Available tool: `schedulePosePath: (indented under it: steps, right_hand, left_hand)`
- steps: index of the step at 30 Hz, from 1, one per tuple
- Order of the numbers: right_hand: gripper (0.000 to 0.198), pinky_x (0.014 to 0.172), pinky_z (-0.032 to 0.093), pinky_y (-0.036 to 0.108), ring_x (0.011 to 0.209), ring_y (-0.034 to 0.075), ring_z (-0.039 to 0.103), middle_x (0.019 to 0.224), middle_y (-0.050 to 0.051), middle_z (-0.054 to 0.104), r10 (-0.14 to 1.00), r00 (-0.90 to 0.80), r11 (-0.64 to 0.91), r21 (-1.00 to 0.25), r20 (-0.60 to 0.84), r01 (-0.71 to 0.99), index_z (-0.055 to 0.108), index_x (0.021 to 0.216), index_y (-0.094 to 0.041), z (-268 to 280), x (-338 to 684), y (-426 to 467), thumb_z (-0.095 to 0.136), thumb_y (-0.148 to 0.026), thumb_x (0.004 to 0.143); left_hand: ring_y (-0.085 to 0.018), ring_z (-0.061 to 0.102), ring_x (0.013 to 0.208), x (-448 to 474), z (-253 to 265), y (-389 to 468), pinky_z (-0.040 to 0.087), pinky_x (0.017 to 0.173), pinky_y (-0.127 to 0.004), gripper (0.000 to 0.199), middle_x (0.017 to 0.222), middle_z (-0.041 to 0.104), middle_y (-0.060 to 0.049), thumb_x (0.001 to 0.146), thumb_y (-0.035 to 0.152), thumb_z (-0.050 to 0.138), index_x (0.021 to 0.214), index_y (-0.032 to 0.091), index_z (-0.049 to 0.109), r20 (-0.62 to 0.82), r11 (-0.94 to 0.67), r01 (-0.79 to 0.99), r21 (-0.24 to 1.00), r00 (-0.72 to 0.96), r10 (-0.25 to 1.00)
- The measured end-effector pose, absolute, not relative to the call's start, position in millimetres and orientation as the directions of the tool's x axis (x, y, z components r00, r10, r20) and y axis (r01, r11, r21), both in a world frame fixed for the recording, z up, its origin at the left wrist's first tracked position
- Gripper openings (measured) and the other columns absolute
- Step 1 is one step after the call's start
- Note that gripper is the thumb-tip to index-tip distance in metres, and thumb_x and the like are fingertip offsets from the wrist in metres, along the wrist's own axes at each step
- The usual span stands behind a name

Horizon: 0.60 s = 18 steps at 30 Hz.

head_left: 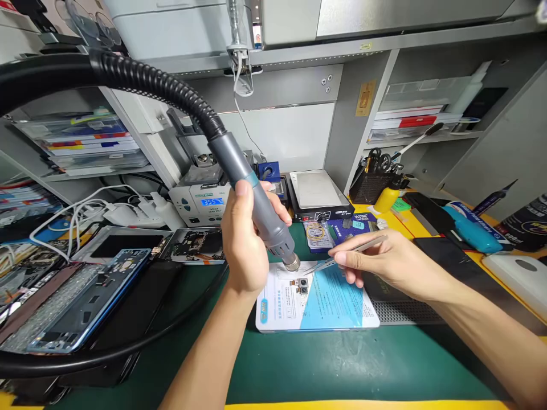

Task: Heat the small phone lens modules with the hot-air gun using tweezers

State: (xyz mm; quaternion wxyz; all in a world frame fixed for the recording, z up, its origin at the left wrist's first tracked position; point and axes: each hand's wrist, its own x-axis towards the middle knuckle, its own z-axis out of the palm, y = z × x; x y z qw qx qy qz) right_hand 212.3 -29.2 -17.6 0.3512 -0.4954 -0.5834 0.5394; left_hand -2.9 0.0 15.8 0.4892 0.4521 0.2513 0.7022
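My left hand (248,242) is wrapped round the grey handle of a hot air gun (260,199), tilted so its metal nozzle points down to the right. A pair of tweezers (363,246) is pinched in my right hand (380,256), with the tips near the nozzle. Just below the nozzle and tips, a small phone camera module (302,286) with two lenses lies on a white and blue printed box (329,319). Whether the tips touch anything is too small to tell.
A black hose (158,85) arches from the gun to the left. The hot air station (200,202) shows a lit display behind it. Opened phones (94,302) lie at left. A heating plate (318,191) stands behind the box; bottles and a black pen holder (371,185) are at right.
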Motion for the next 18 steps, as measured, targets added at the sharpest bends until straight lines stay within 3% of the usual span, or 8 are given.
schedulePosePath:
  steps: [12,18]
  right_hand:
    - [0.024,0.055,0.055,0.026,0.06,0.014,0.064,0.079,0.004,0.072,0.936,-0.312,-0.075,-0.959,-0.163,0.275,0.086,0.09,-0.021,-25,204,-32,0.086,-0.039,0.074]
    - [0.023,0.054,0.054,0.025,0.058,0.012,0.062,0.075,0.005,0.071,0.942,-0.304,-0.062,-0.964,-0.142,0.257,0.086,0.089,-0.019,-21,207,-30,0.087,-0.036,0.074]
  left_hand:
    - [-0.017,0.063,0.064,-10,8,-5,0.05,0.064,-0.032,0.044,0.069,0.062,-0.003,0.097,0.06,0.046,0.097,0.019,0.062,0.379,-0.404,-0.415,0.815,-0.146,0.914]
    - [-0.016,0.063,0.066,-7,3,-6,0.05,0.066,-0.032,0.043,0.07,0.061,-0.002,0.097,0.06,0.046,0.096,0.02,0.061,0.37,-0.38,-0.435,0.816,-0.111,0.922]
